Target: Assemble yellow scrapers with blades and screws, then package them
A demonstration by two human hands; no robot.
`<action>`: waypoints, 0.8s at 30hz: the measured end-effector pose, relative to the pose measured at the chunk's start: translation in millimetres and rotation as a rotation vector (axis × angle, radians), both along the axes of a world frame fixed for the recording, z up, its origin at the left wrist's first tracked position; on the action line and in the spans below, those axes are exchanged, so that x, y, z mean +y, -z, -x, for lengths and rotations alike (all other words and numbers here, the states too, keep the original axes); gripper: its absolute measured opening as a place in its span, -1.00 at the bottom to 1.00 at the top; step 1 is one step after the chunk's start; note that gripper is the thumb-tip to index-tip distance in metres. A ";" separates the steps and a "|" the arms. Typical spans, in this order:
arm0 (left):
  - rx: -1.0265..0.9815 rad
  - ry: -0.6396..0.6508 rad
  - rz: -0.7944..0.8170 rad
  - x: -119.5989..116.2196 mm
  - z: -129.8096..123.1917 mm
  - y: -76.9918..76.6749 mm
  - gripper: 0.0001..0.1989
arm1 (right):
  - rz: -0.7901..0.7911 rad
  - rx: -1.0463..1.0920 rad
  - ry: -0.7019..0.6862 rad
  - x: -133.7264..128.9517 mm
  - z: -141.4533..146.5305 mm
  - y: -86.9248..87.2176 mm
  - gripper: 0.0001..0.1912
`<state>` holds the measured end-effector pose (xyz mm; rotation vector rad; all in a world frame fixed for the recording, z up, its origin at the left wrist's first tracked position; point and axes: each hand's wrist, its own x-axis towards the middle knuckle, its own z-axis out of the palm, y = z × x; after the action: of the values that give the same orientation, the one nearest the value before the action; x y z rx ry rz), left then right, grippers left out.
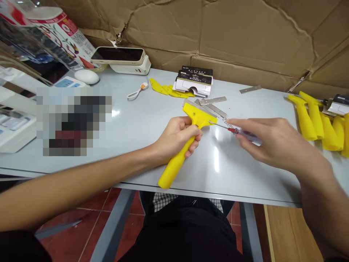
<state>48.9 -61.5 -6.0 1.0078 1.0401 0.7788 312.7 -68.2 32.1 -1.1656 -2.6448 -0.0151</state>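
Note:
My left hand (181, 136) is wrapped round the neck of a yellow scraper (174, 165), whose handle points down toward the table's front edge. A metal blade (200, 108) lies along the scraper's head. My right hand (272, 142) holds a screwdriver (247, 135) with a clear and red handle, its tip at a screw on the right end of the head. Just behind the head, loose metal blades (213, 100) overlap on the table. Several small nuts or rings (227, 123) lie in a row beside the screwdriver shaft.
Yellow plates (170, 90) and black-and-white card packs (193, 80) stand behind the blades. Another blade (250, 89) lies farther right. Several yellow handles (308, 118) are at the right. A phone (118, 54), white cable (137, 91) and white mouse (86, 76) are at the left. Cardboard (245, 36) borders the back.

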 end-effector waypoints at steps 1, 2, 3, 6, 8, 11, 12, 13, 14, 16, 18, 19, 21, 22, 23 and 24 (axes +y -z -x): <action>-0.011 0.000 0.012 0.4 0.2 0.0 -0.88 | 0.037 -0.043 -0.011 0.2 0.3 1.7 -0.61; -0.023 0.007 0.025 1.0 0.6 0.2 -0.88 | 0.068 -0.071 -0.015 0.6 0.5 2.9 -0.62; -0.036 0.017 0.036 1.6 1.1 0.6 -0.87 | 0.089 -0.078 -0.013 1.4 0.4 3.4 -0.63; -0.074 0.042 0.060 3.4 2.8 1.7 -0.84 | 0.099 -0.009 0.008 7.3 -3.9 -0.4 -0.68; -0.095 0.044 0.074 4.4 3.4 2.0 -0.82 | 0.070 0.075 0.044 14.9 -11.2 -5.2 -0.73; -0.109 0.042 0.085 5.3 3.5 1.7 -0.81 | 0.000 0.118 0.193 31.1 -28.9 -8.3 -0.81; -0.111 0.041 0.084 5.4 3.4 1.6 -0.81 | -0.001 0.074 0.276 37.3 -36.2 -7.2 -0.83; -0.113 0.041 0.083 5.4 3.2 1.5 -0.81 | 0.038 -0.006 0.356 43.5 -43.6 -5.1 -0.80; -0.116 0.041 0.081 5.4 3.1 1.4 -0.81 | 0.089 -0.074 0.410 49.5 -50.8 -2.3 -0.77; -0.123 0.039 0.080 5.4 3.0 1.5 -0.80 | 0.158 -0.167 0.489 60.1 -63.1 4.5 -0.75; -0.128 0.035 0.083 5.4 3.1 1.5 -0.80 | 0.222 -0.226 0.513 67.8 -71.0 10.7 -0.71; -0.129 0.034 0.084 5.4 3.2 1.4 -0.80 | 0.245 -0.238 0.516 70.4 -73.2 13.0 -0.70; -0.134 0.036 0.083 5.4 3.4 1.2 -0.79 | 0.271 -0.234 0.522 73.6 -75.3 16.3 -0.69; -0.138 0.037 0.082 5.4 3.6 1.1 -0.79 | 0.273 -0.225 0.529 74.4 -75.7 17.4 -0.69; -0.141 0.039 0.080 5.4 3.7 1.1 -0.79 | 0.274 -0.218 0.536 74.8 -75.9 18.2 -0.70; -0.142 0.041 0.079 5.4 3.7 1.0 -0.79 | 0.277 -0.215 0.539 75.2 -76.2 18.9 -0.70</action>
<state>45.2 -56.1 -7.1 0.8910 0.9185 0.7586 388.9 7.0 13.3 -2.0425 -2.4690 0.1391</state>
